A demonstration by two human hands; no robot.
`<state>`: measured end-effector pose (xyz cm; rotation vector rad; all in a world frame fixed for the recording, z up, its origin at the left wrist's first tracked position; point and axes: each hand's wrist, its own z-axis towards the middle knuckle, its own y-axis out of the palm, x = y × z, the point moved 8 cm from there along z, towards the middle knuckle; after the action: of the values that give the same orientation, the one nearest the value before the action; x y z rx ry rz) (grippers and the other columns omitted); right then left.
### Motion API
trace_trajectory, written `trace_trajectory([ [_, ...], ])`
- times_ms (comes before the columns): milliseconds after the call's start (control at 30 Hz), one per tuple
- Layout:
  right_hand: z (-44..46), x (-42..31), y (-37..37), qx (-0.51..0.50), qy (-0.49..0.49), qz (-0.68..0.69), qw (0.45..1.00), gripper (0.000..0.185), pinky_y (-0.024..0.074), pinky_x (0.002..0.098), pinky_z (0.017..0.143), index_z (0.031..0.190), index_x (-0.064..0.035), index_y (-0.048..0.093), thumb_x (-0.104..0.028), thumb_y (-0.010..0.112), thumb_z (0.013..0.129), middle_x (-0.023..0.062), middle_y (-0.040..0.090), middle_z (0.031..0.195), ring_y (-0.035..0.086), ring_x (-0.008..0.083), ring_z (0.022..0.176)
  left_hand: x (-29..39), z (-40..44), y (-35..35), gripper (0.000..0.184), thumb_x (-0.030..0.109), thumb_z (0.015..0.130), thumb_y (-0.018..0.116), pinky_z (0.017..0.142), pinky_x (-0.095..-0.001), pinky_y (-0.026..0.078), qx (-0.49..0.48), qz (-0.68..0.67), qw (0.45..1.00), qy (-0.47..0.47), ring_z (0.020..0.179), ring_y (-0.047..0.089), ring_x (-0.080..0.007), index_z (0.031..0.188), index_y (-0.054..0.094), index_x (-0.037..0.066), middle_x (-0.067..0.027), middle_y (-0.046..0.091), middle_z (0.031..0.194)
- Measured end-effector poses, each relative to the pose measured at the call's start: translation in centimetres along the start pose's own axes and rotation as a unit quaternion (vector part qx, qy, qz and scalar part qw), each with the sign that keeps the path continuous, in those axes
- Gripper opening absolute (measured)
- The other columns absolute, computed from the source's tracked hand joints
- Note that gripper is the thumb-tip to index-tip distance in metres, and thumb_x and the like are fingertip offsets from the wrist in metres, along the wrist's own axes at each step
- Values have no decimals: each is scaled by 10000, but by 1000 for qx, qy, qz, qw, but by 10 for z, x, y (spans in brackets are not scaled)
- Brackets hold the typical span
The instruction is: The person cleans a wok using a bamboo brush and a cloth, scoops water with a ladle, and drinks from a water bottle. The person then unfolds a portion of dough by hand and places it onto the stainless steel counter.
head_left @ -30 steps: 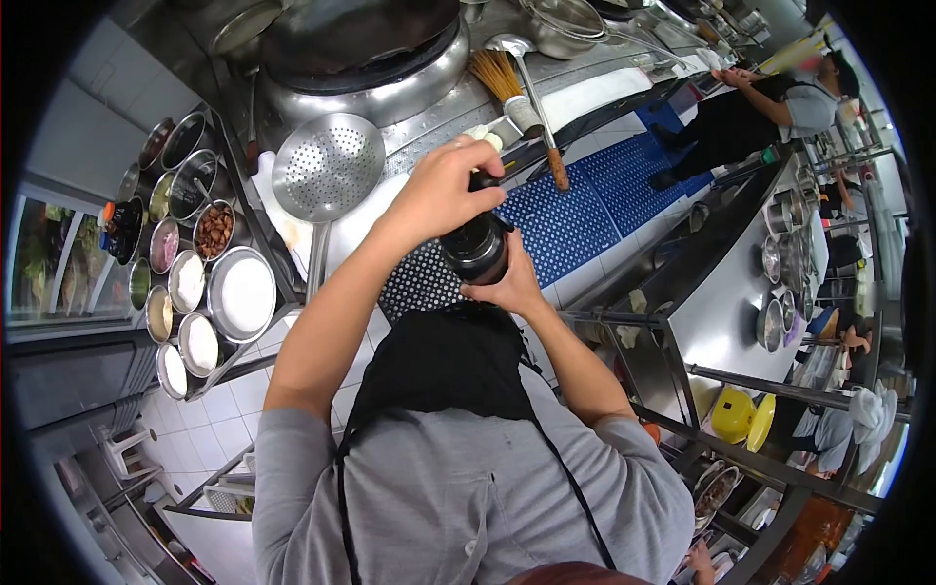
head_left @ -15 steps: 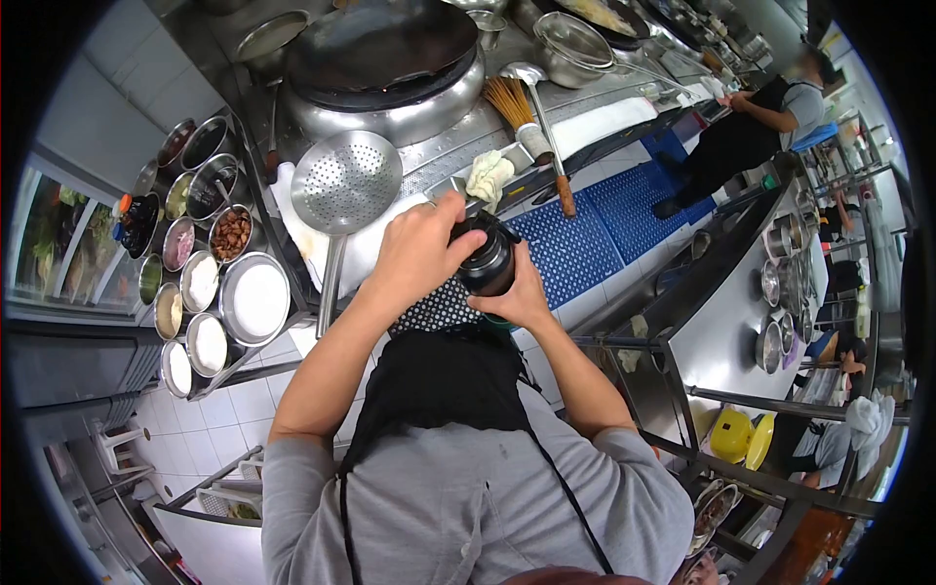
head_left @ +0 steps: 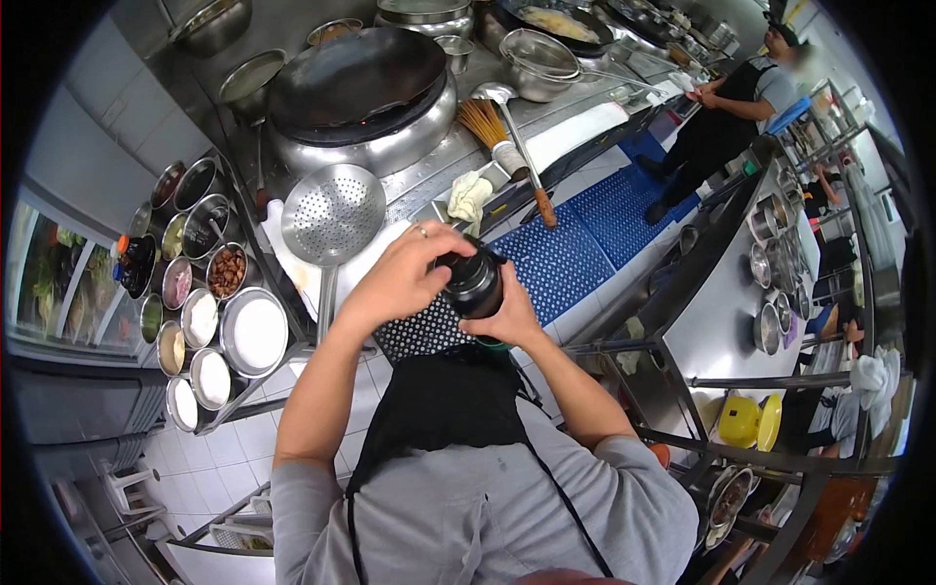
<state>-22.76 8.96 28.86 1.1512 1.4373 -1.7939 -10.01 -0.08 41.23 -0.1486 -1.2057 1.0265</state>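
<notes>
The bottle (head_left: pixel 474 291) is hanging in the person's hands, out in the space between the black apron (head_left: pixel 439 405) and the front edge of the counter (head_left: pixel 429 168). The strainer (head_left: pixel 333 216) is jutting its long handle over that edge, passing close by the left forearm, while the ladle (head_left: pixel 545 207) is poking its wooden grip out on the right. A cream cloth (head_left: pixel 469 198) is lying at the edge just beyond the bottle. Open floor is spreading to the right, where a blue mat (head_left: pixel 551 255) is running along the counter, and the bowls (head_left: pixel 210 378) are standing well apart on the left. The right hand (head_left: pixel 512 314) is wrapping the bottle's side, thumb in front, holding it. The left hand (head_left: pixel 398 280) is curving its fingers over the top, though whether it is gripping firmly I cannot tell. The bottle is looking dark, nearly black, and rounded, with light glinting off a shiny ring below its top.
</notes>
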Motion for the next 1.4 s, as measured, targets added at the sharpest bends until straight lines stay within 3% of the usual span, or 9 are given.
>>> trace_trajectory([
  [33, 2, 2, -2, 10, -6, 2, 1000, 952, 484, 404, 931, 1253, -23, 400, -274, 910, 489, 178, 609, 1124, 625, 340, 1053, 1, 0, -3, 444, 408, 883, 648, 929, -389, 454, 26, -94, 995, -9, 1070, 604, -332, 1094, 647, 18, -172, 645, 1051],
  [133, 4, -3, -9, 26, -6, -7, 1000, 954, 493, 406, 914, 1250, -27, 402, -275, 915, 485, 179, 629, 1081, 642, 353, 1009, 9, 5, -18, 424, 399, 882, 648, 853, -408, 485, 103, 143, 983, -50, 975, 640, -342, 1063, 654, 16, -164, 670, 993],
  [200, 4, -2, -10, 33, 3, -36, 999, 950, 497, 415, 905, 1258, -37, 408, -271, 915, 489, 178, 637, 1074, 647, 362, 995, -3, 11, -13, 381, 386, 868, 664, 633, -451, 489, 2, 225, 961, -159, 670, 644, -364, 867, 653, 5, -165, 643, 691],
  [400, 11, -14, -16, 40, -6, 22, 999, 911, 495, 404, 904, 1212, -20, 417, -241, 919, 484, 190, 630, 1103, 636, 352, 1028, -7, 24, -26, 232, 226, 867, 642, 626, -435, 474, 74, 34, 996, -24, 686, 629, -380, 844, 621, -4, -181, 630, 702],
  [567, 10, -24, -12, 44, 9, -36, 998, 899, 500, 407, 895, 1197, -26, 408, -254, 913, 490, 189, 642, 1061, 649, 358, 995, 0, 27, -18, 349, 363, 974, 512, 621, -502, 499, 49, 288, 945, -145, 675, 654, -407, 895, 610, 38, -202, 647, 678],
  [1033, -15, -86, -44, -242, -72, 179, 951, 899, 444, 318, 936, 1198, 5, 497, -211, 909, 429, 95, 597, 1111, 576, 195, 1048, 78, 17, -26, 128, -4, 702, 631, 445, -355, 394, 116, 66, 969, 209, 443, 480, -277, 654, 517, 31, -91, 500, 571],
  [1133, -24, -79, -48, -271, -90, 181, 941, 893, 446, 317, 933, 1210, 0, 527, -200, 905, 426, 72, 588, 1095, 574, 194, 1030, 100, 17, -22, 120, 30, 688, 666, 450, -356, 433, 115, 52, 949, 290, 437, 505, -253, 673, 550, 58, -63, 512, 551],
  [1267, -25, -45, -60, -213, -48, 133, 967, 875, 465, 329, 903, 1192, 2, 512, -214, 893, 434, 109, 605, 1065, 593, 224, 1004, 65, 35, 8, 142, 89, 794, 682, 549, -397, 486, 82, 53, 984, 148, 555, 585, -315, 722, 573, 32, -107, 571, 631],
  [1400, -41, 10, -90, -75, 35, 80, 993, 894, 453, 332, 924, 1204, -9, 497, -224, 904, 438, 111, 595, 1078, 583, 234, 1021, 20, 29, 45, 236, 211, 940, 591, 642, -389, 496, 47, -33, 998, -24, 686, 641, -309, 1066, 606, 12, -160, 635, 770],
])
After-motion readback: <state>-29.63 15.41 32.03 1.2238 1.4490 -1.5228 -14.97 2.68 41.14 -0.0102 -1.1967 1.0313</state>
